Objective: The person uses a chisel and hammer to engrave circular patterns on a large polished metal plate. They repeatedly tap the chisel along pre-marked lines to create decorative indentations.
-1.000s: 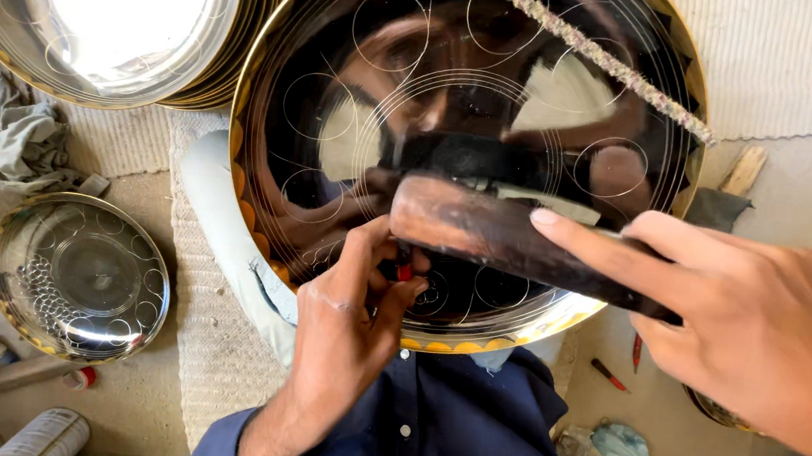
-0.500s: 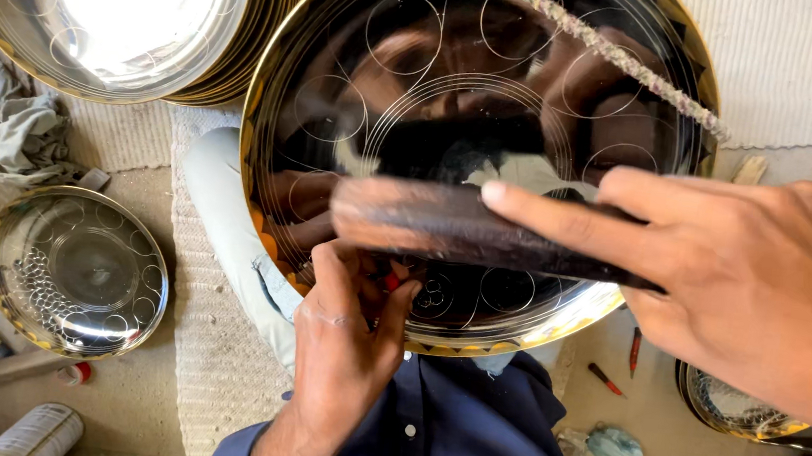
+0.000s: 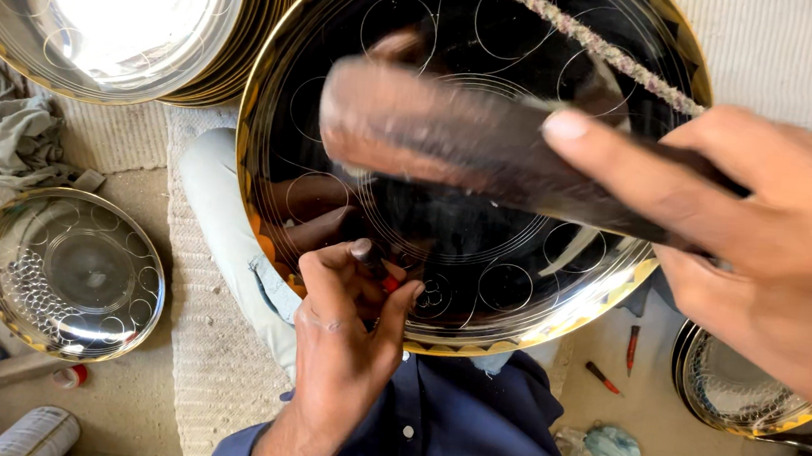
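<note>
Left hand [image 3: 344, 337] at the near rim of the plate [image 3: 408, 208], fingers pinched together on a small red-tipped tool [image 3: 388, 281], tip set against the engraved circles. Right hand [image 3: 757, 235] above and to the right, closed round a dark mallet [image 3: 456, 138], blurred; long axis nearly level, head reaching left across the plate's middle, directly beyond the left hand. Plate tilted on the lap, gold-edged, dark and mirror-like. Mallet head over the pinched tool, a gap between them. Further out: stack of shiny plates [image 3: 98, 5] upper left, patterned dish [image 3: 69, 273] on the floor, grey rag [image 3: 18, 142].
</note>
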